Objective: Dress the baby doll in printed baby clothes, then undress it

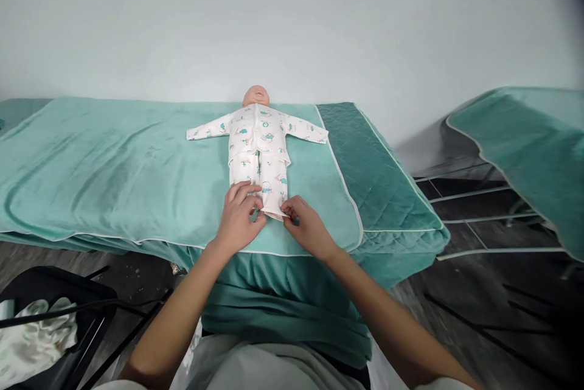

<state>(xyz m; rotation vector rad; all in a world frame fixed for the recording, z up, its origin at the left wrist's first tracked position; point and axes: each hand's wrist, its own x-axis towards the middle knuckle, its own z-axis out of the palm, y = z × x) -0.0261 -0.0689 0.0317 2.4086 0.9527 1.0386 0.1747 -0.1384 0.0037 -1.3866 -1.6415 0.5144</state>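
Note:
A baby doll point(256, 95) lies on its back on a green bed, arms stretched out to both sides. It wears a white printed shirt point(258, 129) and matching white pants point(274, 180). At the near end of one pant leg, my left hand point(241, 213) pinches the left side of the cuff between thumb and fingers. The right side of the same cuff is pinched by my right hand point(308, 226). A little of the doll's skin-coloured foot shows under the cuff; the other leg's end is hidden behind my left hand.
A light green blanket point(114, 165) with white edging covers the bed, over a darker quilted mattress cover point(387, 177). At lower left a black chair point(91, 292) holds crumpled printed cloth point(39, 341). On the right stands another green-covered frame point(533, 146). A white wall point(292, 37) rises behind.

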